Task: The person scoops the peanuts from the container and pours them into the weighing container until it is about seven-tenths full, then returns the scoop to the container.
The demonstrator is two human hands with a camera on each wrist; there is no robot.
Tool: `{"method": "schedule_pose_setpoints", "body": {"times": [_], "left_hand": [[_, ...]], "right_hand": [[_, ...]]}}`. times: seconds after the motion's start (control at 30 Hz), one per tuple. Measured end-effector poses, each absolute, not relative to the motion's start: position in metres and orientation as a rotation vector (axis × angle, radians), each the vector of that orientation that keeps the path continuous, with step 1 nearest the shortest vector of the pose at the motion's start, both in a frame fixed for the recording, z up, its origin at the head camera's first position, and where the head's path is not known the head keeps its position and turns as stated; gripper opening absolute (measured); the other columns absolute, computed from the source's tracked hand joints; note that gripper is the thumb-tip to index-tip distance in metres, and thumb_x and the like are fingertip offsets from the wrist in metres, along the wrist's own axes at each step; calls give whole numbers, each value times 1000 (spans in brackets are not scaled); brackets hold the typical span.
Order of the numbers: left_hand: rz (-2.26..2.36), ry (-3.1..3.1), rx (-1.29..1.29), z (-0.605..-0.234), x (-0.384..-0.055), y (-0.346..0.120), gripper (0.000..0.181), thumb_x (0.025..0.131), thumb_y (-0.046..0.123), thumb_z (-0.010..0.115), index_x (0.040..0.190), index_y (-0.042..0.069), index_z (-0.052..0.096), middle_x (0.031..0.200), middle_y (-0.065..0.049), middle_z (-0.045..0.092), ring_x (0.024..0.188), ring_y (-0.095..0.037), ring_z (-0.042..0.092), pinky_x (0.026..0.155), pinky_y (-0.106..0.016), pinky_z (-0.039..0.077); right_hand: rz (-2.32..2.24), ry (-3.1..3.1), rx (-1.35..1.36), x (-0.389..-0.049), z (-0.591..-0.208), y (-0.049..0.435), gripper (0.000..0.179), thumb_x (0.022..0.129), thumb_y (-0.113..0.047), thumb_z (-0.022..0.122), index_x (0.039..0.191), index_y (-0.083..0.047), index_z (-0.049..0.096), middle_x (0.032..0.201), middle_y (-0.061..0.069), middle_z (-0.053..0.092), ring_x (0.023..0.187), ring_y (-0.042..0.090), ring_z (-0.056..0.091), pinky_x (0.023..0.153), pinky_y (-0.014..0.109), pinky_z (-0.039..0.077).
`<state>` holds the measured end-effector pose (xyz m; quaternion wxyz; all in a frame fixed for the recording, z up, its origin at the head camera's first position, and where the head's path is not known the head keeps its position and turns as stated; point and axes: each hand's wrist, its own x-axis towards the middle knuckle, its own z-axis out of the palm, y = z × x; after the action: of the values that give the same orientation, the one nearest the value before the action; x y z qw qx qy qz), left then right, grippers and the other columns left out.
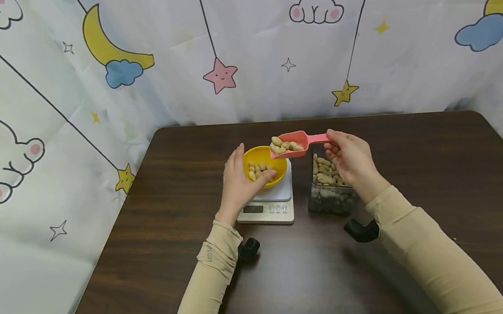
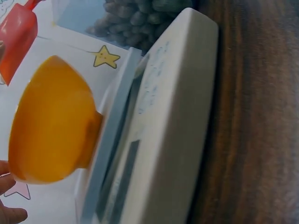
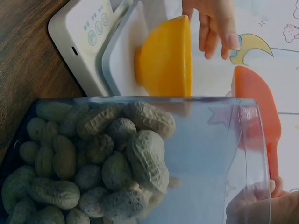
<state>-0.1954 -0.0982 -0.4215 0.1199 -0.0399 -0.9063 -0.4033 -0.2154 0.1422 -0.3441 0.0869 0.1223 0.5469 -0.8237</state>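
Observation:
My right hand [image 1: 350, 156] grips the handle of a pink scoop [image 1: 302, 141] loaded with peanuts [image 1: 284, 146]. The scoop's lip is over the far right rim of a yellow bowl [image 1: 281, 159], which has several peanuts in it. That bowl stands on the pale plate of a kitchen scale [image 1: 268, 212]. At the bowl's left side is my left hand [image 1: 239, 184], fingers fairly straight and thumb reaching across the near rim. In the right wrist view the left fingers [image 3: 218, 28] extend beyond the bowl's rim, and the scoop appears orange-red.
Right of the scale stands a clear plastic container [image 1: 332, 201] holding many peanuts, partly under my right hand. All of it is on a dark wooden table [image 1: 164, 251]. A white curtain [image 1: 257, 32] with cartoon prints hangs behind the table.

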Motion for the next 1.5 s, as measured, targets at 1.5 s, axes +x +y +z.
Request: {"method": "schedule_pose_setpoints", "body": {"times": [1.5], "left_hand": [[-1064, -2778, -106, -435, -196, -99, 107, 70, 62, 70, 150, 14, 16, 151, -12, 25, 134, -33, 30, 111, -54, 26]], "right_hand": [[-2332, 2117, 103, -217, -349, 120, 19, 88, -16, 63, 100, -9, 50, 81, -9, 64, 68, 3, 59, 68, 15, 51]]}}
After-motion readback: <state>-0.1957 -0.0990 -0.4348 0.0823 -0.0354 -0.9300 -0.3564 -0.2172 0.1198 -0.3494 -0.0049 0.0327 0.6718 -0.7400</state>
